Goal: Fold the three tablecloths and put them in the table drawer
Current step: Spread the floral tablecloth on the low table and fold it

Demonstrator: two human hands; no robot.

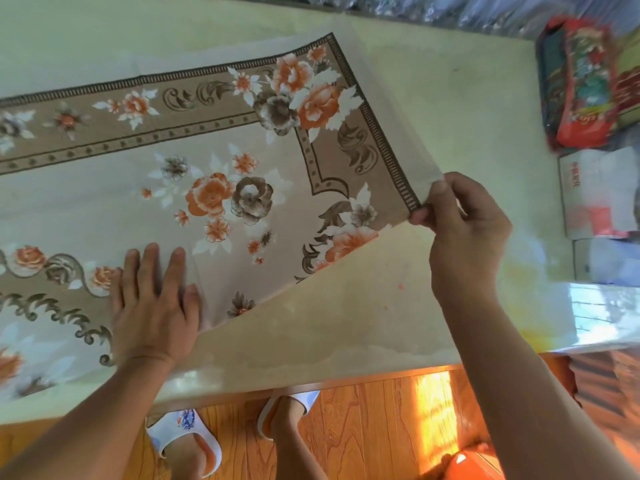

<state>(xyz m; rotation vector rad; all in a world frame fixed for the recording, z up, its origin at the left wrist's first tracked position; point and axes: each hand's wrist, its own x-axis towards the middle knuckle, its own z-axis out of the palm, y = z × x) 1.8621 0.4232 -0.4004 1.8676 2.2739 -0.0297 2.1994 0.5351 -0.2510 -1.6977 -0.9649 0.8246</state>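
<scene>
Left hand (154, 303) presses flat, fingers spread, on the tablecloth (214, 161); right hand (460, 230) pinches its lifted right corner above the worktop (467, 109).

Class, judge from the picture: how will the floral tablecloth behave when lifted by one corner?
The floral tablecloth is probably floppy: it curves up toward the right hand pinching its corner. Likely light: two fingers suffice. It may slide; the left hand presses it flat.

beige tablecloth (225, 174), orange-brown floral print
</scene>
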